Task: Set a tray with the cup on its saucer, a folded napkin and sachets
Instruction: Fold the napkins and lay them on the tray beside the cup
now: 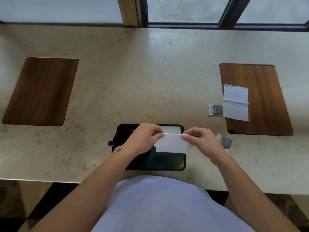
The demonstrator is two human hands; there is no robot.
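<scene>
left hand (145,136) + right hand (199,139) each pinch top fold edge of white napkin (172,144), held over black tray (167,162) | tray sits at near bench (133,77) edge | sachets (224,141) just right of tray, another (215,110) near right wood mat (260,97) | bench bare beyond tray

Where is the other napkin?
The spare napkin lies flat on the right wooden mat, beside a dark sachet on the counter.
</scene>
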